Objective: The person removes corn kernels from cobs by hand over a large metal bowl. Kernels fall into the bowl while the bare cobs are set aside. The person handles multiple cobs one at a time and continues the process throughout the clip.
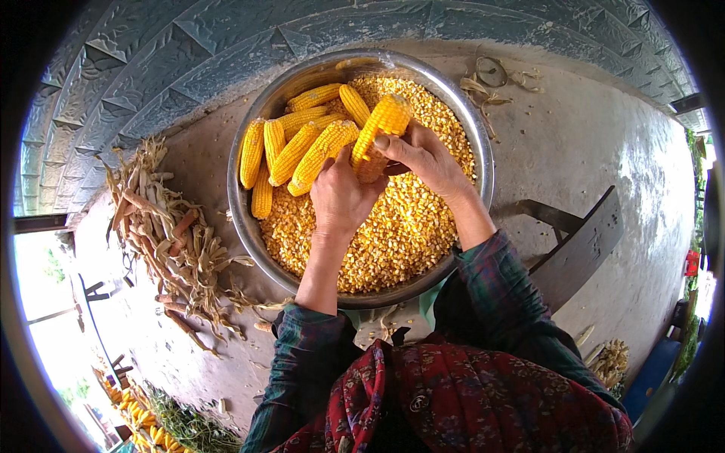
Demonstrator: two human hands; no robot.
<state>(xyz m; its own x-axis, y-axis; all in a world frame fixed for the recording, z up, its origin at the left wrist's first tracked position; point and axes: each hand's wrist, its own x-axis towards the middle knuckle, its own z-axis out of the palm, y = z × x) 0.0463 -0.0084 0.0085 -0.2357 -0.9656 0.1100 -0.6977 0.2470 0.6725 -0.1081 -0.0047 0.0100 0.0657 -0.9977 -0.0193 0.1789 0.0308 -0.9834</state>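
A partly shelled ear of corn [385,122] is held tilted over a large metal basin [486,164]. Its upper part still bears kernels, while bare cob shows lower down. My right hand [427,156] grips the cob with the thumb across its middle. At its lower end, my left hand [345,195] holds it, and some of those fingers are hidden. Loose corn kernels [396,238] fill much of the basin. Several whole ears of corn [303,150] lie on the kernels at the basin's left side, the closest one beside my left hand.
Dry husks and bare cobs [175,238] are heaped on the floor left of the basin. To the right stands a dark bench [583,249]. A patterned blue-grey wall [238,45] rises behind the basin. More yellow ears [144,422] lie at the lower left, beside green plants [190,422].
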